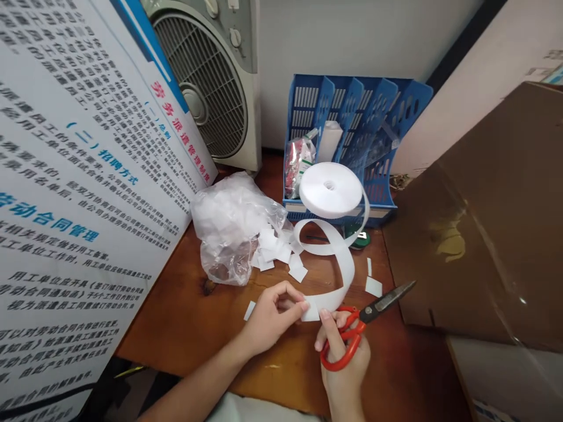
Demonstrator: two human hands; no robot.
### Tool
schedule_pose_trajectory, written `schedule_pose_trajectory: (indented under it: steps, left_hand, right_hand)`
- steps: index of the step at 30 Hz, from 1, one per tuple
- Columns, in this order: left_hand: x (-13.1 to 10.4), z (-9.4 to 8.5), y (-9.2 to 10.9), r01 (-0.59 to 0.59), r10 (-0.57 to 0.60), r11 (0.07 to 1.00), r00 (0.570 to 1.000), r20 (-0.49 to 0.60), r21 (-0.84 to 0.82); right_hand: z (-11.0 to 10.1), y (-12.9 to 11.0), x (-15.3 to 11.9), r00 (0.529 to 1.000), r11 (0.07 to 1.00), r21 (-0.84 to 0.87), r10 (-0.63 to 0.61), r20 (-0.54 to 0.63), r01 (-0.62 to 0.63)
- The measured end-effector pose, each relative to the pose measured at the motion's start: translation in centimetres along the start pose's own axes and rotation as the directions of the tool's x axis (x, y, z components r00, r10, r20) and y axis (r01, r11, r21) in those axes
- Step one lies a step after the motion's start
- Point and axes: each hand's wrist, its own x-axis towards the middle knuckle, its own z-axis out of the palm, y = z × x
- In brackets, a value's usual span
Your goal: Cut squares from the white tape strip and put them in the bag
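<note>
Forearms [206, 378] are cropped; scissors [364, 316] partly hide the right hand [347, 357].

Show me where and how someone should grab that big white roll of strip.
I'd take the white roll by its near-left rim, coming from the front, thumb on the flat face, fingers round the edge. Its broad face is turned upward, and the loose strip leaves on the right, where it could tangle.

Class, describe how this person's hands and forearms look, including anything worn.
The left hand and right hand are ungloved, with no rings or watch visible. No sleeves cover the visible forearms. A pale garment shows at the bottom edge.
</note>
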Motion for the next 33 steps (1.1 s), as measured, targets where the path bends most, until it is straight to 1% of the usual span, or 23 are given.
schedule_pose_trajectory:
  steps: [3,6,11,17,20,23,27,33]
  left_hand:
    - [-0.1,0.1,-0.3,-0.015,0.015,1.0,1.0,-0.011,-0.02]
    - [-0.1,0.0,-0.8,-0.001,0.0,1.0,1.0,-0.026,-0.029]
    - [-0.2,-0.2,-1.1,-0.009,0.008,0.999,0.999,-0.044,-0.033]
    - [-0.4,-0.1,-1.0,-0.052,0.057,0.997,0.994,-0.092,0.052]
    - [-0.6,0.0,-1.1,-0.07,0.077,0.995,0.993,-0.091,0.074]
    - [-0.6,0.0,-1.2,-0.067,0.074,0.995,0.992,-0.099,0.079]
    - [-0.6,-0.2,-1.3,-0.058,0.065,0.996,0.991,-0.117,0.06]
    - [-0.8,-0.1,-1.2,-0.098,0.106,0.992,0.99,-0.097,0.078]
  right_hand:
    - [-0.1,0.2,0.0,0.999,0.999,-0.001,-0.034,-0.004,0.034]
    - [-0.2,0.3,0.0,0.998,0.998,-0.004,-0.064,0.004,0.064]
    - [-0.1,-0.2,-0.2,0.999,0.998,-0.042,-0.038,0.031,0.04]
    - [-0.2,0.0,-0.2,0.998,0.997,-0.044,-0.054,0.038,0.056]
    - [-0.3,0.3,-0.3,0.997,0.997,-0.054,-0.057,0.054,0.06]
    - [-0.5,0.5,-0.4,0.997,0.998,-0.046,-0.044,0.061,0.046]
    - [-0.5,0.7,-0.7,0.994,0.999,-0.013,-0.045,0.097,0.046]
    - [0.0,0.9,-0.8,0.999,1.0,-0.012,-0.021,0.037,0.022]
